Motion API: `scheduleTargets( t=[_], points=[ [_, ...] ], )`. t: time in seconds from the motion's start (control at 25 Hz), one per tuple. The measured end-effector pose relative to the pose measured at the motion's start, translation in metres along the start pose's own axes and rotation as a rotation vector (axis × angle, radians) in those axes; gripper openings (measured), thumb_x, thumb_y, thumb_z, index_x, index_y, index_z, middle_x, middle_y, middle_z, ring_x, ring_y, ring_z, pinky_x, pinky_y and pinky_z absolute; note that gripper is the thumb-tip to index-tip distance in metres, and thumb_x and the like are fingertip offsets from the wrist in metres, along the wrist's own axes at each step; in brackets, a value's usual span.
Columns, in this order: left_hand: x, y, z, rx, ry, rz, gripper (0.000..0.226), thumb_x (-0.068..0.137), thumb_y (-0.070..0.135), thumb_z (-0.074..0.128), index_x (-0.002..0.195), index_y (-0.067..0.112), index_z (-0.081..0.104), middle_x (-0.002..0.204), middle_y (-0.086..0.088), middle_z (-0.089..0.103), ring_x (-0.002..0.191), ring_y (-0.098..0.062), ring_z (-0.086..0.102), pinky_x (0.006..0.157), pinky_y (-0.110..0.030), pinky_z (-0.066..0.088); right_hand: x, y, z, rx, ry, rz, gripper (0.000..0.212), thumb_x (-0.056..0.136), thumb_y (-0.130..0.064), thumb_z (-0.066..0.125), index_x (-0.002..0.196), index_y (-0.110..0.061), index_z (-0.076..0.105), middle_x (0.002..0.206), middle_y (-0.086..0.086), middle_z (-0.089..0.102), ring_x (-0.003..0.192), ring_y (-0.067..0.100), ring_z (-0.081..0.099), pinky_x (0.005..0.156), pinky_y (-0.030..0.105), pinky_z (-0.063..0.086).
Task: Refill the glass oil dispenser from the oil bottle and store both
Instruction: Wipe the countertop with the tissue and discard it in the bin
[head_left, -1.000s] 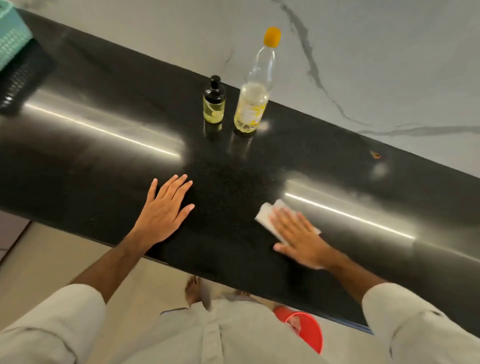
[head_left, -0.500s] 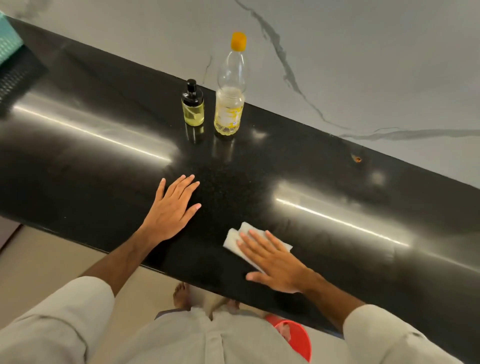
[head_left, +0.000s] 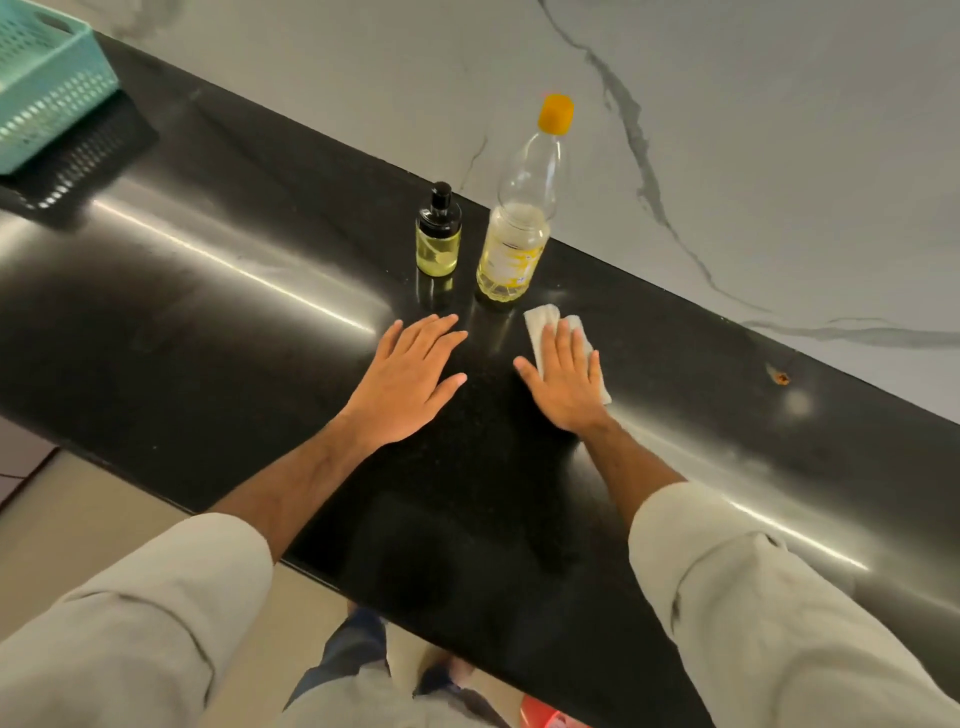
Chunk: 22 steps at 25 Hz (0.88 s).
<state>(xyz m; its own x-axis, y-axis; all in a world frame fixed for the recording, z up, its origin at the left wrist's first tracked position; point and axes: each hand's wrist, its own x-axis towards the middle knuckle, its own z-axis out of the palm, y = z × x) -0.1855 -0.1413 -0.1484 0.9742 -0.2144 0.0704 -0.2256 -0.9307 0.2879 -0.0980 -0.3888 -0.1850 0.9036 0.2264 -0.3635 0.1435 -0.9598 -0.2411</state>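
The right hand (head_left: 566, 382) presses a cloth (head_left: 543, 325) flat-fingered on the counter (head_left: 208, 312) near the bottle (head_left: 511, 249) and dispenser (head_left: 438, 236), apparently capped, while the left hand (head_left: 408, 384) rests flat, fingers straight.

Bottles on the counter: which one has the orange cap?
The tall clear plastic oil bottle, standing on the right. The short glass oil dispenser beside it has a black pump top.
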Motion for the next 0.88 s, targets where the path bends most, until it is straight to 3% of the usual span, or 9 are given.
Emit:
scheduleTargets(
  t=[0.24,0.36,0.48,0.68,0.88],
  points=[
    [-0.013,-0.036,-0.004,-0.004,-0.055,-0.001,0.056,0.105,0.048,0.036,0.154,0.022,0.032,0.164,0.001,0.026,0.154,-0.019,0.019,0.125,-0.053,0.016,0.04,-0.02,-0.022,0.031,0.022,0.129,0.094,0.099,-0.075,0.022,0.164,-0.016,-0.013,0.172,0.01,-0.017,0.158,0.028,-0.017,0.127,0.055,-0.01],
    [-0.022,-0.061,-0.006,-0.034,-0.113,-0.042,0.055,0.105,0.048,0.034,0.154,0.024,0.031,0.164,0.001,0.026,0.154,-0.018,0.018,0.126,-0.052,0.014,-0.016,-0.048,0.011,-0.037,0.034,-0.027,0.098,0.095,-0.078,0.023,0.164,-0.017,-0.012,0.172,0.008,-0.016,0.159,0.028,-0.014,0.126,0.053,-0.008],
    [-0.014,-0.075,-0.008,-0.038,-0.152,-0.002,0.055,0.105,0.049,0.033,0.154,0.025,0.031,0.164,0.002,0.027,0.154,-0.017,0.018,0.126,-0.05,0.011,-0.062,-0.066,0.037,-0.068,-0.049,-0.156,0.09,0.097,-0.076,0.016,0.162,-0.024,-0.019,0.17,0.001,-0.026,0.156,0.02,-0.025,0.127,0.05,-0.011],
    [0.007,-0.083,-0.008,-0.015,-0.119,0.104,0.055,0.105,0.05,0.034,0.154,0.025,0.033,0.163,0.003,0.028,0.154,-0.017,0.019,0.126,-0.049,0.011,0.01,-0.042,0.004,0.055,0.055,0.11,0.067,0.109,-0.053,0.016,0.164,-0.024,-0.009,0.173,0.004,-0.012,0.159,0.023,-0.013,0.127,0.052,-0.005],
    [0.007,-0.102,-0.003,0.002,-0.099,0.093,0.057,0.104,0.054,0.026,0.154,0.028,0.031,0.164,0.007,0.024,0.155,-0.014,0.015,0.127,-0.049,0.012,0.095,-0.01,-0.03,0.083,0.076,0.183,0.059,0.113,-0.034,0.016,0.163,-0.024,-0.014,0.172,0.004,-0.019,0.157,0.023,-0.021,0.127,0.052,-0.011]
  ],
)
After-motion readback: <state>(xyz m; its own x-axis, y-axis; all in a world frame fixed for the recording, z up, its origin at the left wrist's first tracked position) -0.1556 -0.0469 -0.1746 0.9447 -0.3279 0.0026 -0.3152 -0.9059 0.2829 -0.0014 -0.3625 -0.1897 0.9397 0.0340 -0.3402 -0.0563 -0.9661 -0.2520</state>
